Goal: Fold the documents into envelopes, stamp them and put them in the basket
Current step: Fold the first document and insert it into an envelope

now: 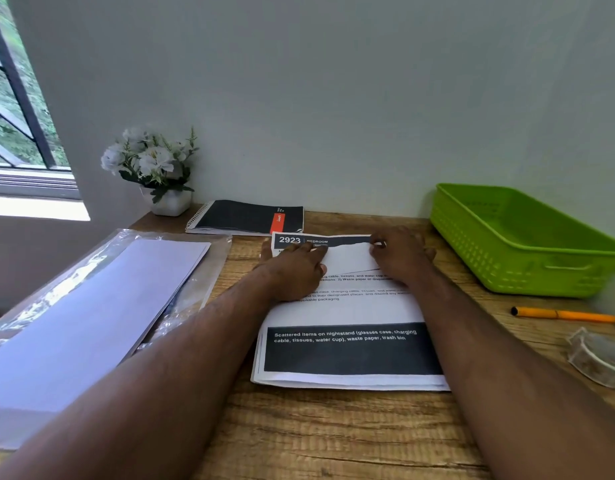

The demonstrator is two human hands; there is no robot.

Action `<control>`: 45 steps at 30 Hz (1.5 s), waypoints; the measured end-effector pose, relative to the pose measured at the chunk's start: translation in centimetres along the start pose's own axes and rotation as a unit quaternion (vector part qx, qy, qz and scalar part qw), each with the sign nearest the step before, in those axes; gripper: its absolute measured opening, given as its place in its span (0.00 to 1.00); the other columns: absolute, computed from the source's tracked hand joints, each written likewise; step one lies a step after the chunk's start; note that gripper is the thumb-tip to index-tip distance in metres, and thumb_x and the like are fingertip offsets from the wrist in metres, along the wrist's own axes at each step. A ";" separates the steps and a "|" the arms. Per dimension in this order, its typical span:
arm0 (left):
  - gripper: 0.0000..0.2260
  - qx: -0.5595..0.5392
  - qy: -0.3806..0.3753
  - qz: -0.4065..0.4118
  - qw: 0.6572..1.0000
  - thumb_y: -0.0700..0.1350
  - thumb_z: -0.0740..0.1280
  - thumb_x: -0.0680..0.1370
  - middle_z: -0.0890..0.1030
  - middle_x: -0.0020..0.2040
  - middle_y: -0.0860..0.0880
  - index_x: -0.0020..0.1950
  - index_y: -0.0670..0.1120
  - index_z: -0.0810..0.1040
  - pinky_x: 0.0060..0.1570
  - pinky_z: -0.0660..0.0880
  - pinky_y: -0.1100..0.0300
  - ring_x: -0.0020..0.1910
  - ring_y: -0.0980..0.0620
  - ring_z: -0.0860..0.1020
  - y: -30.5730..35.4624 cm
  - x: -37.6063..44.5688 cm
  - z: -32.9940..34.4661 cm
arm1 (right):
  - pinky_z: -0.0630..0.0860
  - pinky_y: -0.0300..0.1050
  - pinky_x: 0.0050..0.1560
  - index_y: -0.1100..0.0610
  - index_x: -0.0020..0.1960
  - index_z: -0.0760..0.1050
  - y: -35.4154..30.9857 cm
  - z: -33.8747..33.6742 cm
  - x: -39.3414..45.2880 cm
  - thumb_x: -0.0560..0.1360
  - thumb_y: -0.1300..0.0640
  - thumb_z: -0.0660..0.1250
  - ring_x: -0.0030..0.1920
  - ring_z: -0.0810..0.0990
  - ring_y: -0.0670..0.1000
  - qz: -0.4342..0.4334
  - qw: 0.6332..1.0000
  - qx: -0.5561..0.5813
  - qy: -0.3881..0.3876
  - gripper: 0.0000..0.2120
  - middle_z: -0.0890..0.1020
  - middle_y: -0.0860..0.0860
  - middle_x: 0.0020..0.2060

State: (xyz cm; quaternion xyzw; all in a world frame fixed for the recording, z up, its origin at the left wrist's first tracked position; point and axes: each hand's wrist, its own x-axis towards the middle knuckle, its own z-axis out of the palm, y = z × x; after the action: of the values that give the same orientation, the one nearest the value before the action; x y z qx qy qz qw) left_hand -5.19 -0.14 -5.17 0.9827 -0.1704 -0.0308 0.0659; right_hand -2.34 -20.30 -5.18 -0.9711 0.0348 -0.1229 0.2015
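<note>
A stack of printed documents (347, 313) lies in the middle of the wooden desk, with a dark band of white text near its front edge. My left hand (292, 268) and my right hand (399, 256) both rest on the far end of the top sheet. Their fingertips pinch its far edge, which is lifted and curled slightly toward me by the "2923" heading. A green plastic basket (520, 268) stands at the back right and looks empty. White envelopes (91, 306) lie in clear plastic wrap at the left.
A black spiral notebook (247, 216) and a white pot of pale flowers (153, 168) sit against the back wall. An orange pen (565, 314) and a clear tape roll (597, 355) lie at the right edge. A window is at the far left.
</note>
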 end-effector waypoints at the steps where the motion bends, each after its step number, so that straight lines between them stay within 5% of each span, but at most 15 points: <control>1: 0.24 0.001 0.000 0.000 1.000 0.53 0.47 0.84 0.50 0.80 0.51 0.79 0.54 0.48 0.71 0.38 0.32 0.78 0.50 0.48 0.0 0.0 0.0 | 0.62 0.60 0.65 0.43 0.44 0.77 0.1 0.1 0.3 0.71 0.48 0.62 0.66 0.69 0.58 -0.012 1.000 0.011 0.008 0.05 0.77 0.50 0.60; 3: 0.23 0.003 0.000 0.002 1.000 0.53 0.47 0.84 0.50 0.80 0.51 0.79 0.54 0.48 0.70 0.39 0.31 0.78 0.49 0.48 0.0 0.0 0.1 | 0.64 0.61 0.64 0.43 0.44 0.76 0.2 0.2 0.5 0.68 0.45 0.60 0.65 0.70 0.59 -0.020 0.999 0.042 0.004 0.08 0.78 0.50 0.59; 6: 0.23 0.005 -0.002 0.012 1.000 0.52 0.47 0.84 0.51 0.80 0.52 0.79 0.54 0.48 0.70 0.38 0.31 0.78 0.50 0.47 0.1 0.0 0.0 | 0.60 0.59 0.64 0.45 0.62 0.74 0.2 0.2 0.2 0.75 0.50 0.59 0.69 0.64 0.60 0.002 0.999 -0.018 -0.031 0.16 0.72 0.50 0.66; 10: 0.23 0.009 -0.003 0.026 1.000 0.48 0.48 0.84 0.51 0.80 0.53 0.79 0.51 0.51 0.70 0.36 0.32 0.78 0.50 0.48 0.3 0.1 -0.1 | 0.60 0.58 0.63 0.43 0.62 0.75 0.5 0.7 0.8 0.76 0.52 0.59 0.69 0.64 0.58 -0.016 0.999 -0.027 -0.027 0.16 0.71 0.48 0.68; 16: 0.23 -0.022 -0.010 0.040 0.999 0.45 0.48 0.83 0.51 0.80 0.52 0.80 0.49 0.51 0.73 0.40 0.40 0.78 0.51 0.49 0.4 0.3 -0.1 | 0.67 0.53 0.54 0.46 0.42 0.72 0.7 0.3 0.9 0.71 0.56 0.68 0.54 0.74 0.51 -0.028 0.990 0.128 0.054 0.07 0.76 0.43 0.45; 22: 0.23 -0.030 -0.018 0.045 0.998 0.47 0.48 0.84 0.49 0.80 0.52 0.80 0.50 0.50 0.74 0.42 0.43 0.78 0.51 0.47 -0.1 0.6 0.2 | 0.73 0.42 0.44 0.50 0.34 0.77 1.3 0.3 1.2 0.71 0.65 0.71 0.36 0.76 0.45 -0.041 0.937 0.338 0.075 0.12 0.80 0.47 0.34; 27: 0.23 -0.038 -0.015 0.049 0.998 0.46 0.48 0.83 0.49 0.80 0.53 0.79 0.51 0.51 0.74 0.42 0.44 0.78 0.52 0.47 -0.2 0.7 0.4 | 0.77 0.47 0.46 0.54 0.38 0.80 0.8 0.5 1.3 0.69 0.64 0.67 0.41 0.80 0.52 -0.079 0.974 0.173 0.124 0.07 0.83 0.51 0.37; 31: 0.24 -0.058 -0.011 0.049 0.997 0.45 0.50 0.83 0.51 0.79 0.54 0.79 0.52 0.54 0.75 0.43 0.44 0.78 0.53 0.48 -0.4 0.8 0.2 | 0.71 0.42 0.41 0.53 0.40 0.79 0.3 0.3 0.7 0.69 0.59 0.65 0.44 0.78 0.53 -0.087 0.990 -0.016 0.106 0.04 0.82 0.51 0.42; 37: 0.23 -0.048 -0.006 0.053 0.997 0.44 0.50 0.83 0.51 0.80 0.53 0.79 0.51 0.54 0.75 0.44 0.43 0.78 0.53 0.49 -0.3 0.4 0.2 | 0.74 0.45 0.44 0.55 0.47 0.80 0.9 -0.5 0.5 0.73 0.60 0.64 0.49 0.80 0.58 -0.037 0.988 -0.032 0.145 0.07 0.83 0.55 0.47; 40: 0.23 -0.043 0.002 0.053 0.998 0.45 0.49 0.83 0.51 0.80 0.53 0.79 0.51 0.54 0.75 0.44 0.43 0.78 0.52 0.49 -0.1 0.2 0.2 | 0.76 0.48 0.48 0.57 0.50 0.82 -0.8 -1.6 -0.3 0.74 0.61 0.63 0.50 0.80 0.58 -0.108 0.977 -0.029 0.182 0.10 0.84 0.57 0.48; 45: 0.24 -0.022 0.001 0.038 0.999 0.49 0.47 0.83 0.49 0.80 0.53 0.80 0.51 0.50 0.75 0.43 0.44 0.78 0.51 0.47 -0.1 0.3 0.5 | 0.73 0.48 0.55 0.58 0.57 0.79 -3.6 1.5 -2.5 0.80 0.56 0.58 0.57 0.78 0.58 -0.178 0.982 0.032 -0.050 0.13 0.82 0.56 0.55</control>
State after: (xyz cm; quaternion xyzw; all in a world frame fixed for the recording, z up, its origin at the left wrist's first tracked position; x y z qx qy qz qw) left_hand -4.98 -0.23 -5.73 0.9739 -0.2066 -0.0313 0.0882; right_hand -4.34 -16.07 -5.65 -0.9597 -0.1523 -0.1094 0.2093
